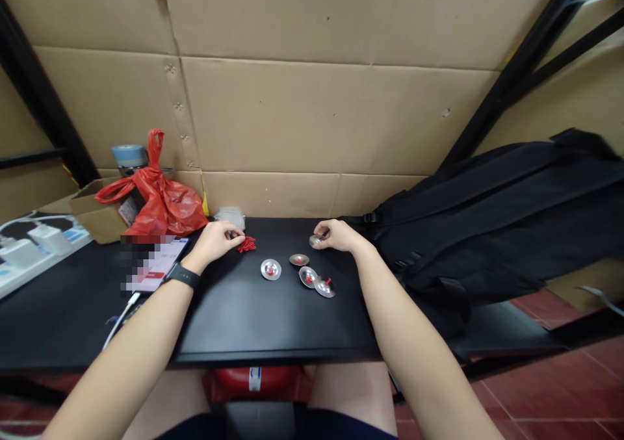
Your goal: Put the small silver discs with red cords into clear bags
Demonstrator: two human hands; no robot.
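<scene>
My left hand (221, 238), with a dark watch on its wrist, is closed at the small bundle of red cords (247, 244), its fingertips pinching the upper edge. Over on the right, my right hand (335, 235) grips a small silver finger cymbal (314, 240) by its rim between thumb and fingers. Between the hands, several more cymbals lie on the black table (234, 323). One cymbal (271, 270) lies apart on the left; another (299, 259) is farther back. Two others, a cymbal (307, 277) and a nearer cymbal (325, 286), touch or overlap. Red cord shows at their centres.
A black backpack (497, 212) takes up the right side. At left are a red plastic bag (168, 199), a cardboard box (100, 216), a phone (163, 264) with a white cable, and a power strip (46, 251). A cardboard wall (302, 115) closes the back.
</scene>
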